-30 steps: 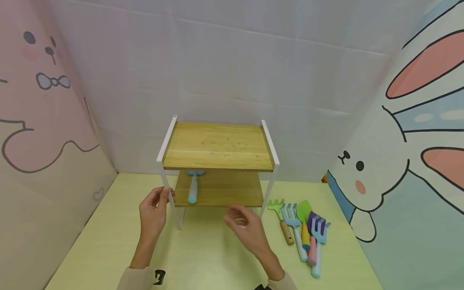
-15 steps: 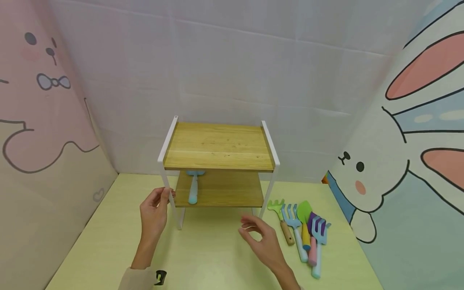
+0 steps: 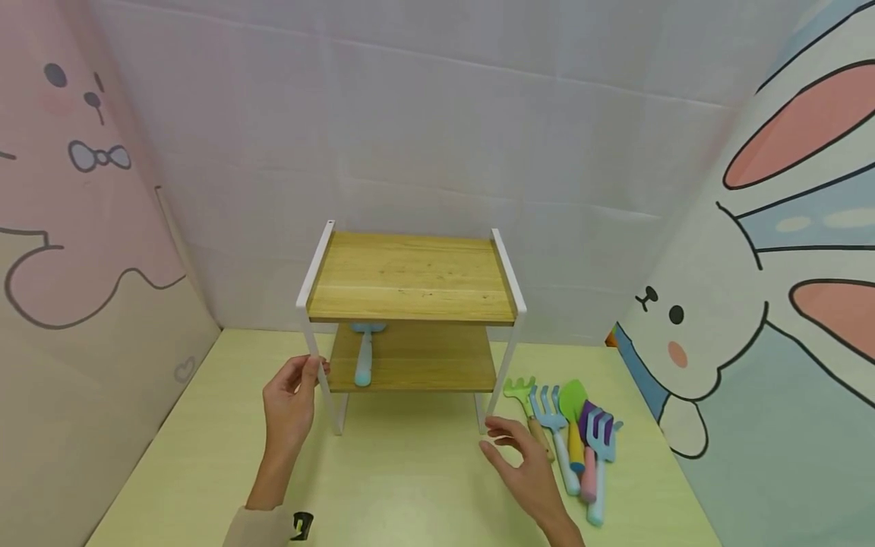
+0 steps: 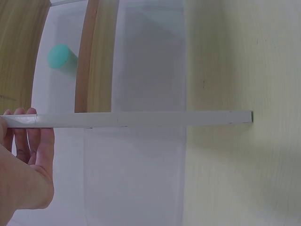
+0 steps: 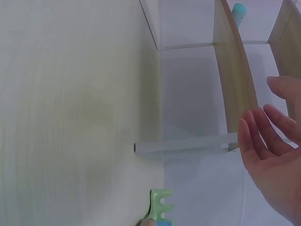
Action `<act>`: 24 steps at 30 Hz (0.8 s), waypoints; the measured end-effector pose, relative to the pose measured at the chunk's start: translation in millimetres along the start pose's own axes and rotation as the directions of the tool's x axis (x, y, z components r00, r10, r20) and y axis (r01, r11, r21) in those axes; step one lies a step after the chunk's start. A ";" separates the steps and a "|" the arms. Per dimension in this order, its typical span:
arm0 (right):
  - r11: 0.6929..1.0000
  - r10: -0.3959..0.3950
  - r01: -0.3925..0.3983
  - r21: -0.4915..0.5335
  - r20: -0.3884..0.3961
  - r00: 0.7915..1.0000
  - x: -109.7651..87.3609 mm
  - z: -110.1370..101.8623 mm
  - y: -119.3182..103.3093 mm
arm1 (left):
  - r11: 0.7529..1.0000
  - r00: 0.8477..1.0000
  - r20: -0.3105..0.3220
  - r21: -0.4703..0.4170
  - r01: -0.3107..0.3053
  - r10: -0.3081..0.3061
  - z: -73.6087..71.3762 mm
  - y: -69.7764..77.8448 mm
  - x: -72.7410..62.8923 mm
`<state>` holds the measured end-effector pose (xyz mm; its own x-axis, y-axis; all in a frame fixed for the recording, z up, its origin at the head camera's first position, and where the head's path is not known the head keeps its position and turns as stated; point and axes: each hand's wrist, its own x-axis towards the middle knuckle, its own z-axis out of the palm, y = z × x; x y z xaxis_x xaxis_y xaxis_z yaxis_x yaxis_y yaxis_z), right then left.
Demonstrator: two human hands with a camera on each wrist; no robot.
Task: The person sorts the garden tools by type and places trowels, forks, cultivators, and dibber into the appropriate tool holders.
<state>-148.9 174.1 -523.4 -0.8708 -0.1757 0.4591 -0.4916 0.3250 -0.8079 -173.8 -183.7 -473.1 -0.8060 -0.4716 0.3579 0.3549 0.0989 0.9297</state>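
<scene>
A two-tier shelf with wooden boards [image 3: 410, 277] and white metal legs stands on the table. My left hand [image 3: 290, 395] grips its front left leg [image 4: 141, 118], thumb in front and fingers behind. On the lower board [image 3: 431, 361] lies a light blue garden hand tool [image 3: 365, 358], its head partly hidden under the top board; its teal handle end [image 4: 61, 57] shows in the left wrist view. Beside the front right leg [image 5: 188, 143], my right hand [image 3: 526, 467] hovers with fingers loosely bent and thumb apart, holding nothing.
Right of the shelf lie several garden hand tools: a green rake [image 3: 522, 393] with a wooden handle, a light blue fork [image 3: 555, 418], a green shovel [image 3: 573, 396] with a yellow handle, a purple-headed tool with a pink handle [image 3: 589, 475], and another blue fork [image 3: 601, 456]. A white curtain [image 3: 424, 137] hangs behind.
My right hand has moved right, from in front of the lower board to beside the front right leg, and its fingers have spread a little. The left hand stays on the leg.
</scene>
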 end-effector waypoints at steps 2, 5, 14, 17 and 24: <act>1.000 0.022 -0.022 -0.014 -0.016 1.000 -2.3 -3.4 5.6 | 1.000 1.000 -0.003 0.000 0.004 -0.004 -0.1 0.1 -0.2; 0.998 0.060 -0.061 -0.030 -0.040 0.997 -5.6 -8.8 13.3 | 1.000 1.000 -0.004 0.001 0.006 -0.006 -0.4 -0.2 -0.7; 0.992 0.108 -0.115 -0.052 -0.122 0.987 -14.9 -27.8 30.4 | 1.000 1.000 0.001 0.016 0.002 -0.002 -0.6 1.3 -2.5; 0.986 0.152 -0.160 -0.054 -0.136 0.979 -17.7 -34.6 34.6 | 1.000 1.000 0.005 0.015 -0.005 0.005 -0.5 1.9 -2.6; 0.973 0.172 -0.195 -0.120 -0.174 0.969 -24.1 -49.1 37.4 | 1.000 1.000 0.005 0.013 -0.001 0.001 -0.4 2.6 -2.0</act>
<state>-146.0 236.2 -546.5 -0.9277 0.0477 0.3703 -0.3081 0.4622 -0.8315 -171.1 -182.8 -471.4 -0.8078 -0.4674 0.3591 0.3493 0.1112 0.9304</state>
